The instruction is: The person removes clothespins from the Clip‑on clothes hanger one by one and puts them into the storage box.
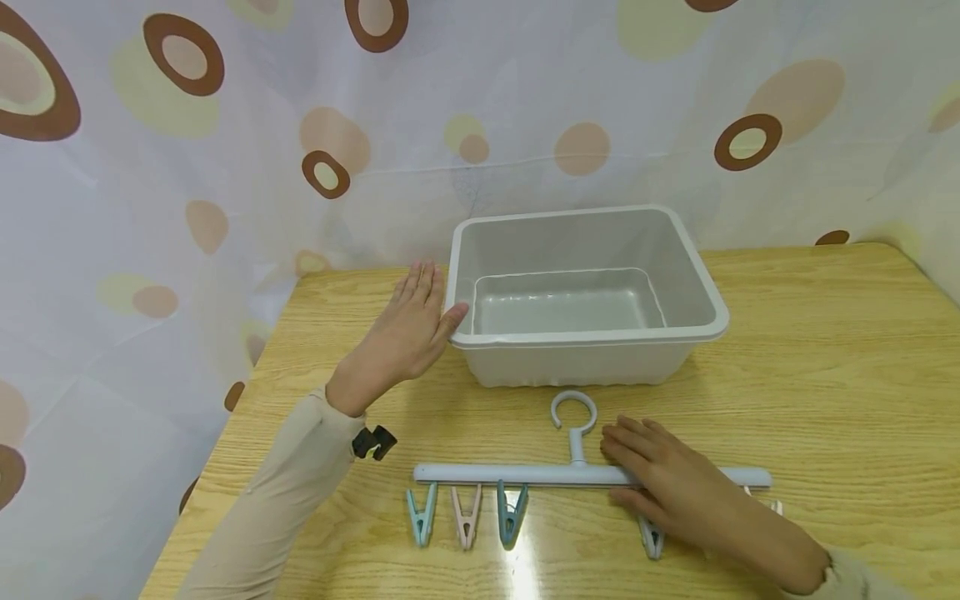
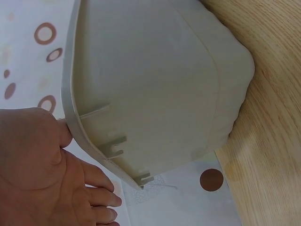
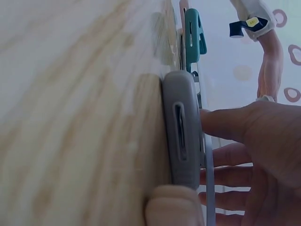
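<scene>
A pale grey rectangular plastic basin (image 1: 592, 337) stands on the wooden table. My left hand (image 1: 408, 329) is at its left side, fingers straight and thumb touching the rim, as the left wrist view also shows. In front of the basin lies a light grey clip hanger (image 1: 517, 474) with its hook pointing away. My right hand (image 1: 675, 479) lies over the right part of its bar, fingers loosely extended. Along the bar hang a light blue clip (image 1: 422, 517), a pink clip (image 1: 467, 521), a teal clip (image 1: 512, 517) and a grey clip (image 1: 652, 540). My right hand partly covers a whitish clip (image 1: 776, 506).
The wooden tabletop (image 1: 825, 358) extends to the right of the basin. A curtain (image 1: 525, 100) with brown and beige ovals hangs behind the table and down its left side. On my left sleeve sits a black strap (image 1: 373, 442).
</scene>
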The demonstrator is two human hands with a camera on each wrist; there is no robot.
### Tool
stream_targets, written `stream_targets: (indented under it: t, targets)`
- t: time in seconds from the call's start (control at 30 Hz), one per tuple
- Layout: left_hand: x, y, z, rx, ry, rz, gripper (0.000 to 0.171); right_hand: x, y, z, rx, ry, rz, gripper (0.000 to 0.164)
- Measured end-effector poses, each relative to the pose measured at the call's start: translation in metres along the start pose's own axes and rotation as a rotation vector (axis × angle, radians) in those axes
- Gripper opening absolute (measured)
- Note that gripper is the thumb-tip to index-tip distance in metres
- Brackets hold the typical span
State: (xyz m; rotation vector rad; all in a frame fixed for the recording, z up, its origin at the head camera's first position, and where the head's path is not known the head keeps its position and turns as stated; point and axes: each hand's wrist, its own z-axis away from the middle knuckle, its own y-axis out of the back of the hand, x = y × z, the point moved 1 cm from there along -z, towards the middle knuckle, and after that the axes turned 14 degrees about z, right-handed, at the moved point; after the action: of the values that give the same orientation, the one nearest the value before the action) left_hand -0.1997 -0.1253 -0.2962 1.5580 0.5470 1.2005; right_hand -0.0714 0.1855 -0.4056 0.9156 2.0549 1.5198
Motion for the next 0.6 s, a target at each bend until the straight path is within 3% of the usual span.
stream_targets:
  t: [0.33, 0.6]
  targets:
    - [0.002, 0.000, 0.001, 0.005, -0.003, 0.012, 0.069, -0.006, 0.001, -0.005, -0.005, 0.014, 0.003, 0.045]
    - [0.002, 0.000, 0.000, 0.006, 0.001, 0.011, 0.068, -0.011, 0.005, -0.007, -0.076, -0.027, -0.022, 0.047]
